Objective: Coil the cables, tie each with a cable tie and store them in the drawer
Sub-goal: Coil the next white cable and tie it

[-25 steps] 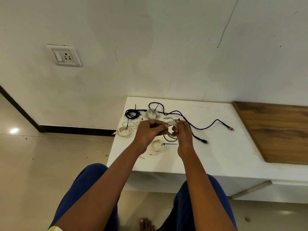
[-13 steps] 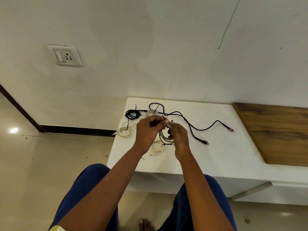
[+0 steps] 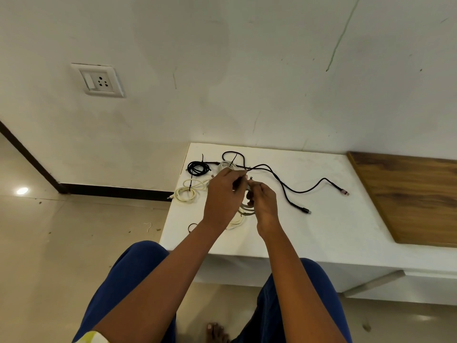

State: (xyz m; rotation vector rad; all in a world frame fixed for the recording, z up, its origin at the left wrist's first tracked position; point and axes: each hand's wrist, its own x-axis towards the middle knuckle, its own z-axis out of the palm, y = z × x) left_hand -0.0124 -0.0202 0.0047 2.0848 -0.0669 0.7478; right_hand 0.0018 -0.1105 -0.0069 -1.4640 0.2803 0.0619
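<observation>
Two hands, left hand (image 3: 226,194) and right hand (image 3: 263,201), now drawn closer, pinch the grey coiled cable (image 3: 247,210) above the white table (image 3: 333,231). I judge tying begins; drawer unseen.

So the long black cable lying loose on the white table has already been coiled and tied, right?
Not quite. In the head view the long black cable on the white table lies uncoiled and untied, snaking out to its plug. The small black coil further left is the one that looks bundled.
</observation>
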